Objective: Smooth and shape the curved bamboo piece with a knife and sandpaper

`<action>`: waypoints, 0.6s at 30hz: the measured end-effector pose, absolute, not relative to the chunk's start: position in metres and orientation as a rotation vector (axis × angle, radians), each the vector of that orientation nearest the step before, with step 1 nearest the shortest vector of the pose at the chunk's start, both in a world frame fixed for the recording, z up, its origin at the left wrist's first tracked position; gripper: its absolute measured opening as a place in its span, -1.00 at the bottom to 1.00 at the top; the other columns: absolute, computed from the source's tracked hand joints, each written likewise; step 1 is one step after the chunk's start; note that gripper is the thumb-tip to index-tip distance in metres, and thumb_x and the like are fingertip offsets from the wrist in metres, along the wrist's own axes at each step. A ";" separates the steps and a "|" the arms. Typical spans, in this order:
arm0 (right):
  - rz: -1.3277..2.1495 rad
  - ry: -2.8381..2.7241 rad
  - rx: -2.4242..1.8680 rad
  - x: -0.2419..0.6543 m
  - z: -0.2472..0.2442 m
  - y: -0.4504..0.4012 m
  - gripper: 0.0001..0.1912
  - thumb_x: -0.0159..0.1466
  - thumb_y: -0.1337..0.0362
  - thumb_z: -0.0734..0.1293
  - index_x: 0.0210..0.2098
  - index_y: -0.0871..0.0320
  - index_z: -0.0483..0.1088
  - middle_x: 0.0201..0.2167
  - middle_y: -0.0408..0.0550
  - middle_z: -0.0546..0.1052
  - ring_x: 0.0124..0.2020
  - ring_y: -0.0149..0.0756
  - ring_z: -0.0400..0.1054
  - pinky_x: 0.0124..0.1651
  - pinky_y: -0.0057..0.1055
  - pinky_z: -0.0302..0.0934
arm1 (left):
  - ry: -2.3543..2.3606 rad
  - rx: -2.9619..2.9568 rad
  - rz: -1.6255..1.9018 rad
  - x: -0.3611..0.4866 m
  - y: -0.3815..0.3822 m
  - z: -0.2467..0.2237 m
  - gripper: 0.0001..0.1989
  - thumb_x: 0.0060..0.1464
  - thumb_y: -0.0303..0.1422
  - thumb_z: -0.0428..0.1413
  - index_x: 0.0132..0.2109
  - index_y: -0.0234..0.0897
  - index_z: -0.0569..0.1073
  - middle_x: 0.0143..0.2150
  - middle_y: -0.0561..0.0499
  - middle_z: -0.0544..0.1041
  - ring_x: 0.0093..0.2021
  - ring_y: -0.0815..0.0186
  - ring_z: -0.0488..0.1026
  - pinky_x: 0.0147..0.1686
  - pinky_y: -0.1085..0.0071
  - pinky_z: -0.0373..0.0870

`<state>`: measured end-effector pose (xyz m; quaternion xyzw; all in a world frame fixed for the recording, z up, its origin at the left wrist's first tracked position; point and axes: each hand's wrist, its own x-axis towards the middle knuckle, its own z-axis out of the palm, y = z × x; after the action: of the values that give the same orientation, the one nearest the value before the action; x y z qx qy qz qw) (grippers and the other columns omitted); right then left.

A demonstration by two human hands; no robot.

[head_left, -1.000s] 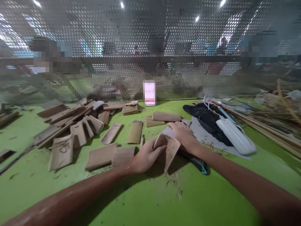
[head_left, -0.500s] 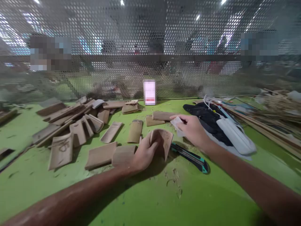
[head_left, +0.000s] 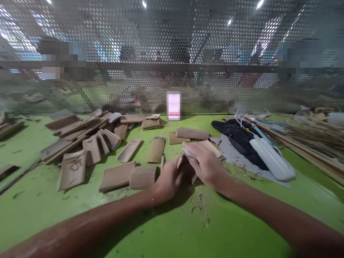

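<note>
- A perforated screen spans the far side, with blurred figures behind it.
- The green table stretches from its foot to the near side.
- A pile of curved wooden pieces covers the far left of the table, several leaning on one another.
- Long thin strips run along the right side, beside a tangle of dry fibres.
- A grey sheet lies right of the hands, partly under a bundle of black cloth.
- The right hand is closed, fingers and thumb gripping a pale scrap against the held piece.
- The left hand is clamped on the held piece, close beside the right hand.
- A white oblong object rests at the right of the black cloth.
- Two broad pieces lie left of the left hand, side by side.
- The held piece, curved and wooden, is between the hands at the middle of the table, mostly hidden by them.
- A bright panel, blurred out, stands upright at the far middle.
- The pale scrap shows only in part under the right fingers.
- Thin curled shavings lie on the near side of the hands.
</note>
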<state>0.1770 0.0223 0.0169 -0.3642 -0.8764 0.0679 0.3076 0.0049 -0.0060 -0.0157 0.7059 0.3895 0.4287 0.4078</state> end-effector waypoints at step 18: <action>-0.114 -2.405 -0.722 0.164 0.030 0.005 -0.56 0.49 0.30 0.09 0.21 0.30 0.44 0.07 0.19 0.59 0.06 -0.07 0.46 0.08 -0.02 0.43 | 1.105 1.782 1.059 0.004 -0.005 -0.023 -0.77 0.21 -0.42 -0.01 -0.07 -0.25 0.50 -0.17 -0.09 0.61 -0.20 0.18 0.48 -0.11 0.23 0.50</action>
<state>0.1638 0.0048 0.0304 -0.2731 -0.9100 -0.0430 0.3089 0.0037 -0.0045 -0.0234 0.6998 0.4338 0.4160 0.3861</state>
